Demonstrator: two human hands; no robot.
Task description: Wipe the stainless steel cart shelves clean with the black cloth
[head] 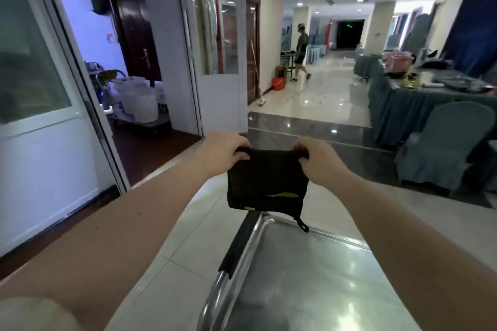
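While left hand (223,153), right hand (316,161) pinch black cloth (266,180), cart shelf (309,277) lies below.

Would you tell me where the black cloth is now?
In the head view the black cloth hangs mid-frame, its top corners gripped by the left hand and right hand, above the far end of the cart shelf.

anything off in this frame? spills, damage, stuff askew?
No spill or dent shows on the cart's top shelf; the left hand and right hand hold the black cloth up above it. Only oddity: small specks scattered on the pale floor beyond, near the leaning broom.
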